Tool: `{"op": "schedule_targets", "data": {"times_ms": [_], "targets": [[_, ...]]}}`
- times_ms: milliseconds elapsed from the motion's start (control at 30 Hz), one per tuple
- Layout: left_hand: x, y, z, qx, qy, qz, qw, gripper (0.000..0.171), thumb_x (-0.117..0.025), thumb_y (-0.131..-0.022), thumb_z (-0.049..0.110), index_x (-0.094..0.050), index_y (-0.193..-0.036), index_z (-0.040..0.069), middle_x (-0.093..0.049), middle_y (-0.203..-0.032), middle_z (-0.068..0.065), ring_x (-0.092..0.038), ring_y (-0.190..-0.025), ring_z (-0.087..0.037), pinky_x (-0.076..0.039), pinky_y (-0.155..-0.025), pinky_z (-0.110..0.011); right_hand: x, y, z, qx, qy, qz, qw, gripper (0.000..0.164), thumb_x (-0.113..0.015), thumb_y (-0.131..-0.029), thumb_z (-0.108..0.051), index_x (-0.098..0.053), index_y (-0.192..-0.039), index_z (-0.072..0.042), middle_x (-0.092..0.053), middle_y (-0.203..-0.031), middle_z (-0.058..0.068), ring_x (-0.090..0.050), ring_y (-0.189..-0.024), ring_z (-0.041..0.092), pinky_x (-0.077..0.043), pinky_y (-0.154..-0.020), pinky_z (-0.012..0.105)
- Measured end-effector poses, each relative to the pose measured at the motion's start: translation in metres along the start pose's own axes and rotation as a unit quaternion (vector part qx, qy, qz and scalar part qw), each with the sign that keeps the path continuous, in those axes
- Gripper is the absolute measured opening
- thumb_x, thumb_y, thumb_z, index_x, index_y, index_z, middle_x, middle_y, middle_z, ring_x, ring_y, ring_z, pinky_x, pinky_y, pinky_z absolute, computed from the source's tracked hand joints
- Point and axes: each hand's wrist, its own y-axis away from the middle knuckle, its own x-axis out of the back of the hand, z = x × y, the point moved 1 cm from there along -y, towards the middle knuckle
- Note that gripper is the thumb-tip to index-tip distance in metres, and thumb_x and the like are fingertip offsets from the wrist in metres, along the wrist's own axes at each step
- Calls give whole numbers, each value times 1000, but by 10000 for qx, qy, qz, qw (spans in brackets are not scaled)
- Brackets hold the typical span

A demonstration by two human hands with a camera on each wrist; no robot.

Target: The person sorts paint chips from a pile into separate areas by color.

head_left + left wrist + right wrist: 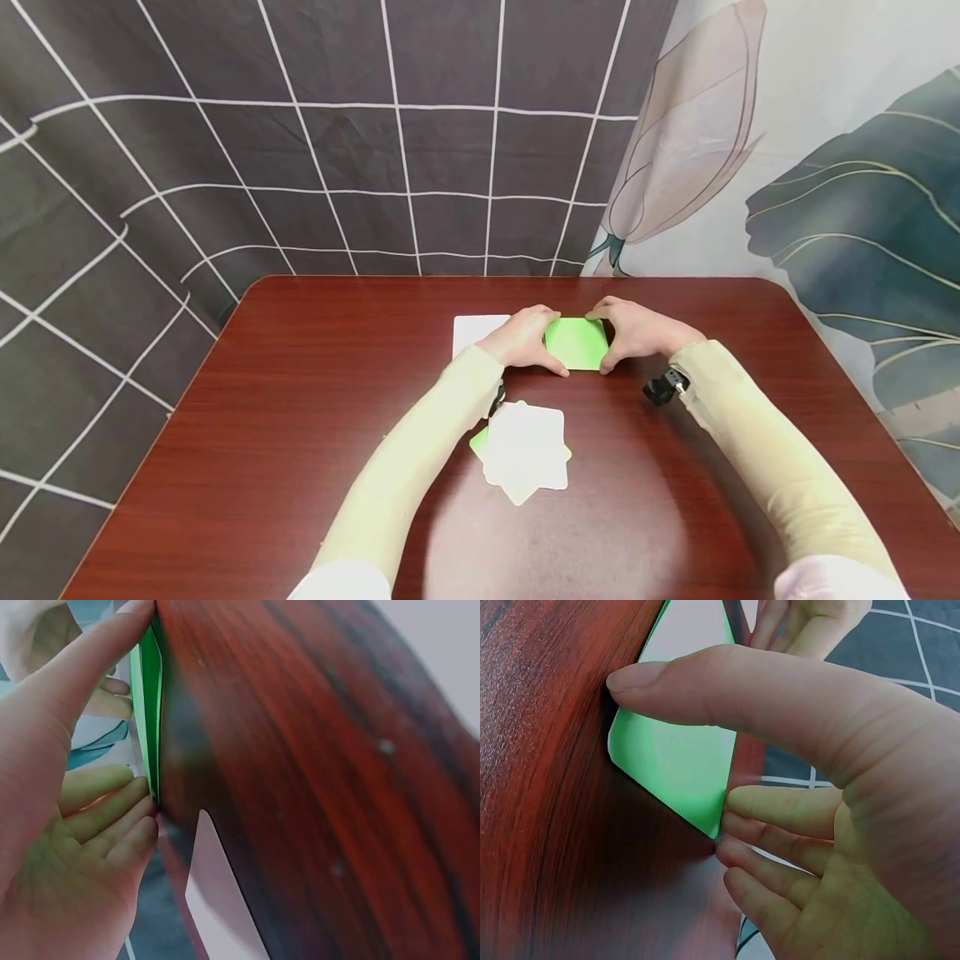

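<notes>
Both hands hold a green square card [576, 343] near the far side of the table, one at each end. My left hand [525, 337] grips the card's left end, thumb at the near edge and fingers at the far edge. On the right end, my right hand [639, 331] does the same; its thumb lies over the near edge in the right wrist view. Seen in the left wrist view, the green card [148, 712] appears nearly edge-on. A white card [477, 331] lies just left of the left hand, which partly covers it.
Nearer on the reddish-brown table [322, 400] is a pile of overlapping cards, a white card [527, 446] on top, with a green corner [478, 443] poking out at its left. A dark gridded curtain [442, 150] and a floral curtain [697, 167] hang behind the table.
</notes>
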Motion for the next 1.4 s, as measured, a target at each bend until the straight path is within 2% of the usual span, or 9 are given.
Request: {"op": "schedule_targets", "data": {"times_ms": [233,700,867,1067,1400], "targets": [[-1,0,0,-4,0,33,10000,101,-91,-71,46,-47,-148,-4,-53,-143,-13,-50,-130,-23,-38,-107,-24,-1,-1,1,-70,-69,-16,10000,86,-93,-62,-18,-58,-134,11,-54,-130,23,-55,-111,35,-48,-95,49],[-1,1,-1,43,47,91,9999,101,-91,-72,45,-47,-149,-3,-54,-142,-12,-51,-128,-21,-38,-106,-23,-4,-6,-3,107,-45,233,9997,85,-92,-65,-21,-58,-136,11,-60,-127,22,-56,-110,35,-48,-95,47],[-1,1,-1,13,48,108,9999,100,-91,-72,44,-47,-148,-4,-54,-141,-12,-51,-129,-21,-38,-106,-23,-5,-7,-2,137,-2,340,9993,84,-93,-68,-25,-58,-134,13,-60,-124,24,-56,-109,36,-48,-94,48],[1,0,-3,43,-54,57,10000,99,-91,-73,44,-48,-148,-3,-55,-141,-12,-51,-129,-22,-38,-107,-23,-5,-6,1,-32,11,408,9992,78,-94,-71,-31,-63,-127,13,-59,-116,21,-56,-106,35,-48,-92,49],[4,-1,-2,80,118,-54,9999,102,-91,-73,42,-44,-151,-3,-52,-144,-14,-49,-131,-24,-37,-108,-24,-10,-15,1,175,-99,510,9985,82,-95,-68,-33,-63,-129,11,-59,-116,20,-56,-105,33,-48,-90,45]]}}
